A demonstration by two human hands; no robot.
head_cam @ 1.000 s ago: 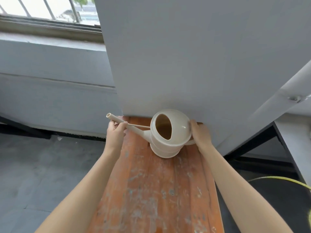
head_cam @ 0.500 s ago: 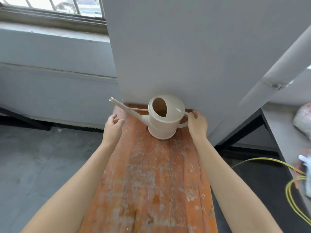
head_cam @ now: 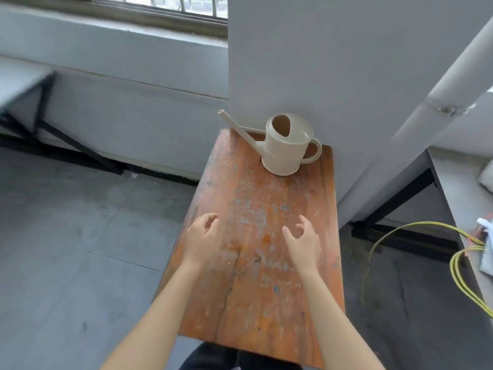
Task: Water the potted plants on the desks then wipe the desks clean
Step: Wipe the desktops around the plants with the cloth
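Fingers loosely curled and holding nothing, a person's left hand (head_cam: 201, 237) and right hand (head_cam: 302, 243) hover side by side above the middle of a worn wooden table (head_cam: 256, 263), well apart from the watering can (head_cam: 284, 145) at its far end. The can, a cream plastic vessel with a domed top, stands upright in the far right corner of the tabletop, close against a grey pillar (head_cam: 333, 62). Its oval filling hole faces the camera; its long thin spout (head_cam: 237, 124) angles up and to the left, past the table's far edge, while its loop handle (head_cam: 314, 153) points right. Both forearms reach forward from the lower edge of the view, the palms turned partly inward toward each other, thumbs raised. The tabletop is orange-brown with the finish scuffed away in pale grey patches (most heavily through the centre). To the right, a yellow cable (head_cam: 458, 265) loops down from a grey desk (head_cam: 458, 198) toward the dark floor. A barred window (head_cam: 165, 4) runs along the wall above.
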